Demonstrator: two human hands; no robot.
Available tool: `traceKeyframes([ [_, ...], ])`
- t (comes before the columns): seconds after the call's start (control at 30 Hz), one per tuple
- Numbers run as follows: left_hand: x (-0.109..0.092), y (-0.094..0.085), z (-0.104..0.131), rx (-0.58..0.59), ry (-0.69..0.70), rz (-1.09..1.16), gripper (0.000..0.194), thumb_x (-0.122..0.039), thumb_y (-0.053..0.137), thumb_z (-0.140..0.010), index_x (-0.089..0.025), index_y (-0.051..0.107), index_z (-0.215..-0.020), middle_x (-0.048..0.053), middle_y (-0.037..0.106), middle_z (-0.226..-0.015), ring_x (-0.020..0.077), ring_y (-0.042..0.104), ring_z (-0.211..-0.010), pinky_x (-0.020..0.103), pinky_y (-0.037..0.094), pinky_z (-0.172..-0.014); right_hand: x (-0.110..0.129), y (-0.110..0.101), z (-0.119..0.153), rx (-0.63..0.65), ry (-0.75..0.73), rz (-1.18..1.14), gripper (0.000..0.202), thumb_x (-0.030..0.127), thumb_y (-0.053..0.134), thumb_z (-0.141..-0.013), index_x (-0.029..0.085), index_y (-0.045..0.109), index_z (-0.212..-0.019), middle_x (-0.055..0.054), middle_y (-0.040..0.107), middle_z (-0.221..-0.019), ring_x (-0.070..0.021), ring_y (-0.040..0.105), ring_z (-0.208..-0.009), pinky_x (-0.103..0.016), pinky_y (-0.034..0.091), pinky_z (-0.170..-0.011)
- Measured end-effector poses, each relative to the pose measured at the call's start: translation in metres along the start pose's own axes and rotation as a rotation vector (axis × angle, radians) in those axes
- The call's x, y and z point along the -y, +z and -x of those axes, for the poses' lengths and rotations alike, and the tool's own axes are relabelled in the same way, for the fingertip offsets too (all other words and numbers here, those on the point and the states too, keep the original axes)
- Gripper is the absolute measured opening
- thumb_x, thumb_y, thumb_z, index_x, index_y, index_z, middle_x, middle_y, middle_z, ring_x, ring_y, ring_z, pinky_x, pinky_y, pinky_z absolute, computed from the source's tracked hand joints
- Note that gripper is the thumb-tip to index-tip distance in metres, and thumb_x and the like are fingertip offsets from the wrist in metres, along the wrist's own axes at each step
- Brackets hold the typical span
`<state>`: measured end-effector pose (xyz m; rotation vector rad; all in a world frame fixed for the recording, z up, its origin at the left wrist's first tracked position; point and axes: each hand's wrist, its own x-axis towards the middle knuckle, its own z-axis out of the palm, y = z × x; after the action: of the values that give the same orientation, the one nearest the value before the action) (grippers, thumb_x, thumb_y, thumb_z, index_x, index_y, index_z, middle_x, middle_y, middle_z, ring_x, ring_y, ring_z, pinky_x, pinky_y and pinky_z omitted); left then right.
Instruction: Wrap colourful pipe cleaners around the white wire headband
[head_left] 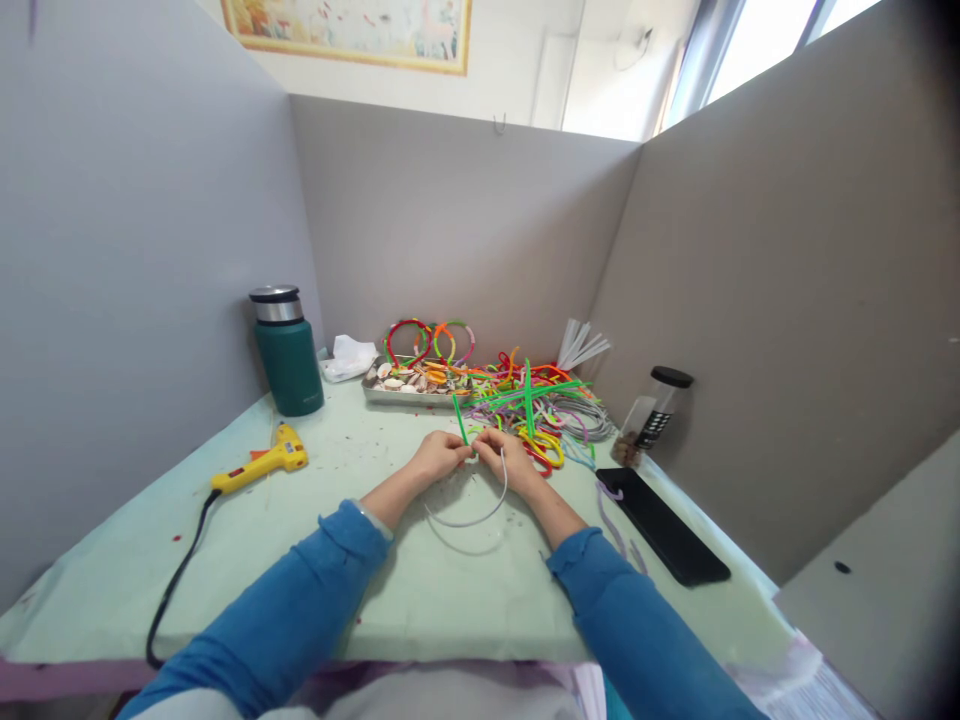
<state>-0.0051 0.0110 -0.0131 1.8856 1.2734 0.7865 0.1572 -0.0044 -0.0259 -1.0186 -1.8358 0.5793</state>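
A short green pipe cleaner (pixel 460 420) stands up between my hands, its lower end pinched in the fingers of my left hand (pixel 442 457). My right hand (pixel 501 452) is closed right beside it, fingertips almost touching the left ones. From the right hand a thin pale wire (pixel 480 520) curves down and round to the left over the table; its end lies free. Where the wire and the green piece meet is hidden by the fingertips. Behind the right hand are yellow-handled scissors (pixel 551 448) and a heap of coloured pipe cleaners (pixel 529 395).
A yellow glue gun (pixel 270 460) with a black cord and a green bottle (pixel 289 355) stand left. A metal tray (pixel 416 397) of shells, colourful rings (pixel 409 340) and tissues (pixel 350 357) are at the back. A black phone (pixel 664 525) and a black-lidded jar (pixel 654 415) are right.
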Motion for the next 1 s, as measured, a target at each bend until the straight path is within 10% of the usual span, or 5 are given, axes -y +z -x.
traceKeyframes([
  [1.0,0.006,0.001,-0.004,0.017,-0.014,0.037,0.040,-0.050,0.050,-0.071,-0.013,0.055,-0.057,-0.004,0.040,-0.045,0.0059,0.031,-0.040,0.022,0.021,-0.042,-0.002,0.002,0.002,0.044,-0.005,0.006,0.015,0.027,0.050,-0.077,0.017,0.057,-0.086,0.000,0.058,-0.069,-0.0115,0.050,-0.058,-0.022,0.038,-0.055],
])
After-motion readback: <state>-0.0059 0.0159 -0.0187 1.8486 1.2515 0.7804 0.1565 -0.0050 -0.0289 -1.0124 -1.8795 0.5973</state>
